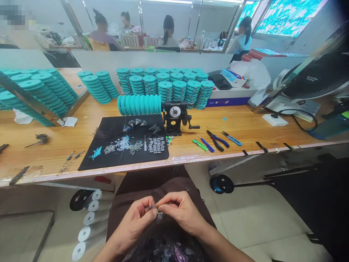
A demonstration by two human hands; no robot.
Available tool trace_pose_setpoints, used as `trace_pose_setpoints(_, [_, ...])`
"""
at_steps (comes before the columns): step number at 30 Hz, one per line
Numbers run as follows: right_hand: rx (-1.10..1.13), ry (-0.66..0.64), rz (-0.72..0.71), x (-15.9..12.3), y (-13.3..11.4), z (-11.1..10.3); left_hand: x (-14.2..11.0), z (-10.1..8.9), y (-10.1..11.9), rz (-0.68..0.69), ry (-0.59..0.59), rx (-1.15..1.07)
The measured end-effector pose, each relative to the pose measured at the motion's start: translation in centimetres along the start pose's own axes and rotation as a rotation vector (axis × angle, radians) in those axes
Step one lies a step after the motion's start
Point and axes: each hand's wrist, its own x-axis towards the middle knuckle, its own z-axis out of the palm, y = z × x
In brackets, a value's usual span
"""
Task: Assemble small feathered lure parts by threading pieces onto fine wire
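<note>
My left hand and my right hand are raised over my dark lap, below the bench edge. Their fingertips pinch a tiny grey piece on fine line between them, and a small grey tuft hangs just below. The fingers hide most of the piece. Ahead on the bench lies a black mat with rows of small grey beads and feathery bundles. Neither hand touches the mat.
Stacks of teal line spools stand behind a spool-winding counter. Pliers and other small hand tools lie to the right on the wooden bench. White rolls stand at lower left. Co-workers sit beyond a partition.
</note>
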Motion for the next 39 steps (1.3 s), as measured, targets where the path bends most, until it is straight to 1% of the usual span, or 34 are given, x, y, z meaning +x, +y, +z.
trace_pose_setpoints(2, [0.029,-0.014,0.056,0.2,0.6,-0.2,0.1,0.0,-0.2,-0.011,-0.008,-0.01])
trace_pose_setpoints(5, [0.039,-0.021,0.098,0.5,1.2,-0.4,0.2,0.1,-0.4,0.002,0.01,0.01])
trace_pose_setpoints(9, [-0.014,-0.055,0.105,0.5,1.4,-0.7,0.6,0.2,-0.6,-0.003,0.012,0.054])
trace_pose_setpoints(12, [-0.041,-0.048,0.075,0.3,1.2,-0.3,1.0,0.6,-0.4,-0.009,0.001,0.074])
trace_pose_setpoints(13, [-0.001,-0.035,0.062,0.3,1.1,-0.1,1.1,0.8,-0.2,-0.009,-0.002,0.08])
trace_pose_setpoints(17, [0.312,0.03,0.041,0.0,1.3,0.5,1.0,1.3,0.7,-0.008,-0.022,0.116])
trace_pose_setpoints(18, [0.336,0.055,0.037,0.0,1.3,0.6,0.8,1.3,0.9,0.01,-0.028,0.124])
trace_pose_setpoints(20, [0.247,0.116,0.013,-0.1,1.3,0.4,0.6,1.3,1.0,0.065,-0.04,0.145])
trace_pose_setpoints(22, [0.072,0.171,-0.024,-0.3,1.1,0.3,0.4,1.3,0.9,0.122,-0.034,0.184])
trace_pose_setpoints(23, [-0.01,0.183,-0.042,-0.4,1.0,0.2,0.3,1.4,0.8,0.136,-0.007,0.212])
trace_pose_setpoints(27, [-0.209,0.204,-0.094,-0.9,0.8,0.3,0.2,1.8,0.7,0.234,0.214,0.392])
trace_pose_setpoints(29, [-0.269,0.216,-0.113,-1.1,0.8,0.4,0.1,1.8,0.8,0.292,0.274,0.509])
trace_pose_setpoints(31, [-0.317,0.229,-0.132,-1.2,0.8,0.5,0.0,1.8,0.6,0.329,0.291,0.61])
trace_pose_setpoints(33, [-0.36,0.238,-0.15,-1.2,0.7,0.5,-0.1,1.6,0.3,0.351,0.301,0.665])
trace_pose_setpoints(36, [-0.46,0.214,-0.189,-1.3,0.3,0.6,-0.1,1.2,-0.2,0.332,0.282,0.66])
trace_pose_setpoints(39, [-0.602,0.145,-0.246,-1.5,0.1,1.0,0.0,0.4,-0.7,0.273,0.263,0.611])
